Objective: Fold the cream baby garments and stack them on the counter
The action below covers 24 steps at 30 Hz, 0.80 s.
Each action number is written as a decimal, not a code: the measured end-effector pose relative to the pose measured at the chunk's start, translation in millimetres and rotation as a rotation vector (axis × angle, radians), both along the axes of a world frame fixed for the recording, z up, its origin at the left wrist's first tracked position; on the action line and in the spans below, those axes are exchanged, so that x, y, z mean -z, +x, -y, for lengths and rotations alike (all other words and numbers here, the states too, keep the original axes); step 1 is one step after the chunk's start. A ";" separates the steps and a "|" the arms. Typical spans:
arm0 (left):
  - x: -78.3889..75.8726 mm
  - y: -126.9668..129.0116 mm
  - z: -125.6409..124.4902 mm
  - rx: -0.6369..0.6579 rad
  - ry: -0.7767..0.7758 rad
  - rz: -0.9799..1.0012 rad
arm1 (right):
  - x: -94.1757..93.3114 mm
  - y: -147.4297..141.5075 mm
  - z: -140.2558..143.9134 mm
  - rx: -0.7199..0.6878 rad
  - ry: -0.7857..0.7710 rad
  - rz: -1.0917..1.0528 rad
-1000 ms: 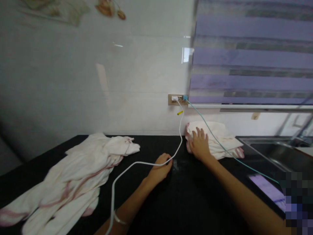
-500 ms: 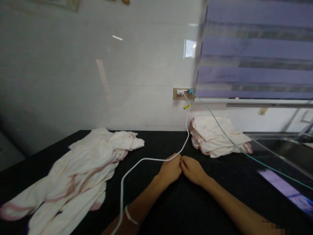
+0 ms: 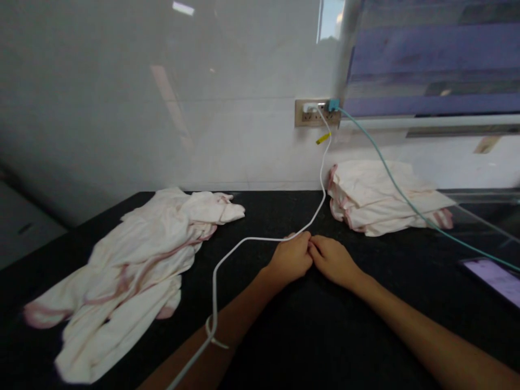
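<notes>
On the black countertop (image 3: 268,336), my left hand (image 3: 291,257) rests with its fingers curled closed. My right hand (image 3: 333,261), also closed, meets it knuckle to knuckle. Nothing shows in either hand, though the undersides of the fingers are hidden. A white cable (image 3: 244,239) passes across the top of my left hand in view; whether it touches the skin I cannot tell. Left of my hands lies a crumpled white garment (image 3: 142,254) with pinkish edges. A folded white cloth (image 3: 374,195) with pink trim sits beyond my right hand, near the wall.
A wall socket (image 3: 301,115) holds a white plug and a teal plug. From it a teal cable (image 3: 390,168) runs right, over the folded cloth in view, toward a lit phone (image 3: 493,279). A purple striped blind (image 3: 426,59) hangs at the upper right.
The view has tilted downward and shifted a little left, so the socket and cloths appear higher. Both hands stay closed together on the countertop.
</notes>
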<state>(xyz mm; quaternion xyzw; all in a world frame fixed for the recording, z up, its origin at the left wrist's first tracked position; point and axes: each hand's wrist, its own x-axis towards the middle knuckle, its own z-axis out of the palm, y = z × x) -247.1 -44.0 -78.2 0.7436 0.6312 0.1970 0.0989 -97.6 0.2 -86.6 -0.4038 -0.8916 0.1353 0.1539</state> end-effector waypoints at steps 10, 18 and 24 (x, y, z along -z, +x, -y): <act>2.2 4.4 -4.6 -0.049 -0.003 -0.028 | -4.3 -1.1 1.0 0.012 0.002 -0.007; 3.6 -2.4 -6.8 0.019 -0.007 0.000 | -6.5 -2.0 3.0 0.015 0.013 0.007; 7.6 -4.7 -8.5 0.035 0.009 0.017 | -4.0 -0.8 1.6 0.004 0.018 0.028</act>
